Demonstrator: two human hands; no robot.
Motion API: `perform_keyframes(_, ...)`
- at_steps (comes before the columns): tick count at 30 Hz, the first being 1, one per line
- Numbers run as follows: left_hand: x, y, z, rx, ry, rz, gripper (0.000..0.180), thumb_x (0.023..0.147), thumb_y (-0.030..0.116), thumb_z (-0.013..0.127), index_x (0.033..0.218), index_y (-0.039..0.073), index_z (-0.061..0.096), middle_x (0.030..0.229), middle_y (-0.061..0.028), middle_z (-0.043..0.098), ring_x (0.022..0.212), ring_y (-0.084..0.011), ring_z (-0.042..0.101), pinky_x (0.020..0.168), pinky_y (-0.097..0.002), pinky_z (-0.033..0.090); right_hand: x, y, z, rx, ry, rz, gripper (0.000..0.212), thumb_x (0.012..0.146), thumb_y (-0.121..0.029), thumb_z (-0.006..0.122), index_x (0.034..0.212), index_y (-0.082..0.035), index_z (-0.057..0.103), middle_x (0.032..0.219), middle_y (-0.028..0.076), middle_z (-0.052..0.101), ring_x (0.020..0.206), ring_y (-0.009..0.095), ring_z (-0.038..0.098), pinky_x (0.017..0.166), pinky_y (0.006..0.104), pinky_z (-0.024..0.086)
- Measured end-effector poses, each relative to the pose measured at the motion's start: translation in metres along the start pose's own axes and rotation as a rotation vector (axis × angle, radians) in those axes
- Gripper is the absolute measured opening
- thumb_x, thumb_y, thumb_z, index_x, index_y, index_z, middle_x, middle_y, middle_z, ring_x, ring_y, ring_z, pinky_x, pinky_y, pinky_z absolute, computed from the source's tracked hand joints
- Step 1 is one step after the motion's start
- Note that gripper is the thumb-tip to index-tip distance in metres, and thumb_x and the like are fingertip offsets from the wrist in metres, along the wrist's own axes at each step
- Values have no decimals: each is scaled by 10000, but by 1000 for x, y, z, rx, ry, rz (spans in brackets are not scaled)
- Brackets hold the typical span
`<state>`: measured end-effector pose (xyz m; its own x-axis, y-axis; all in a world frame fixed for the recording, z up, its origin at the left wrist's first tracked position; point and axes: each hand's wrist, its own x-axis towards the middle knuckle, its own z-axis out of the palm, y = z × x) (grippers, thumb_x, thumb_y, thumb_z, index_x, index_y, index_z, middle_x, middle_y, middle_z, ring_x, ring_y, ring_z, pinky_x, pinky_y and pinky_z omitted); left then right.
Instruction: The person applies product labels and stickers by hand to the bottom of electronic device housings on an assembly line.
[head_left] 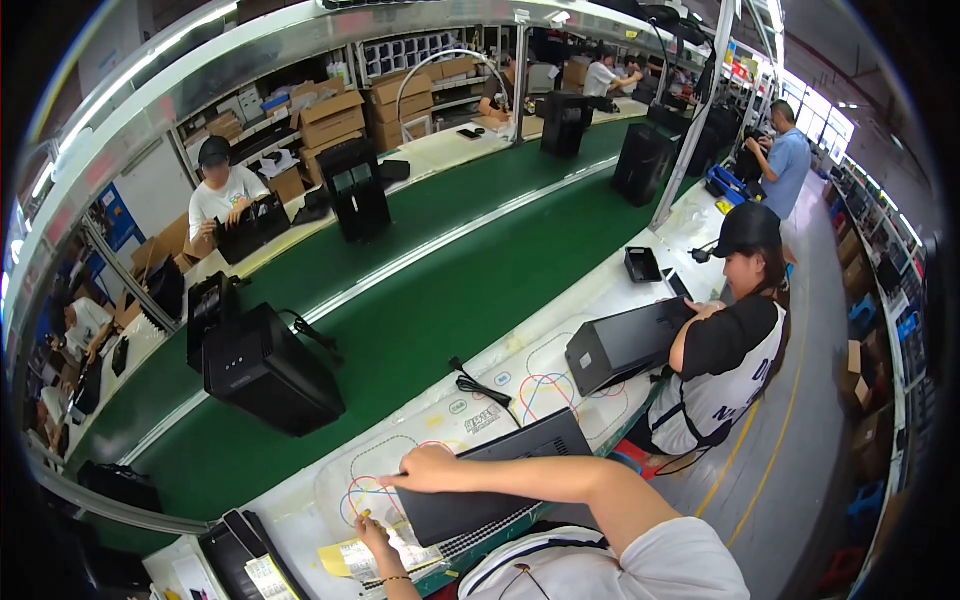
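Note:
A dark grey flat case (490, 478) lies on the white mat (400, 450) with coloured outlines at the near bench edge. My right hand (425, 468) reaches across from the right and lies over the case's upper left corner, holding it. My left hand (370, 530) sits just below and left of it, fingers pinched on a small yellow item (364, 517) above a yellow paper sheet (345, 557). A bracelet is on my left wrist.
A green conveyor belt (420, 300) runs behind the bench and carries black boxy units (265, 370). A black cable (480, 385) lies on the mat. To the right a co-worker in a black cap (735, 340) handles another black case (625, 345). Other people work across the belt.

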<state>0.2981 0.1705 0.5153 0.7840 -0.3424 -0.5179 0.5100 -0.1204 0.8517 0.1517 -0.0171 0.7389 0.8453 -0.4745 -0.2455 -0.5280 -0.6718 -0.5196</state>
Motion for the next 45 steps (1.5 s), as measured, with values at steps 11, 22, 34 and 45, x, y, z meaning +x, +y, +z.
perform_keyframes(11,-26,14,53,15,-137,-7,109,934,102,512,1037,78,533,677,14,474,518,-75,426,461,-229,358,-176,204,-129,1074,788,-3,577,985,-483,334,691,-56,585,637,9,561,591,130,529,552,262,409)
perform_keyframes(22,-57,94,149,-328,-345,61,289,887,-8,554,1170,8,498,924,-70,561,856,-165,584,889,-345,528,-220,227,-145,1468,1067,205,465,972,-528,402,949,-98,577,797,2,572,736,108,552,677,233,441)
perform_keyframes(34,73,250,111,-807,-140,89,270,922,230,471,1028,41,632,726,16,526,670,-106,486,620,-232,347,-229,114,-181,856,1691,-31,239,1018,-206,422,1170,-32,479,1106,89,559,1057,195,560,1019,409,415)
perform_keyframes(45,106,379,108,349,188,692,509,843,449,690,992,-37,689,911,-79,687,855,-138,579,808,-279,451,-62,-12,-89,1143,573,-144,137,950,-120,554,1052,-38,517,970,70,612,947,130,593,843,287,463)
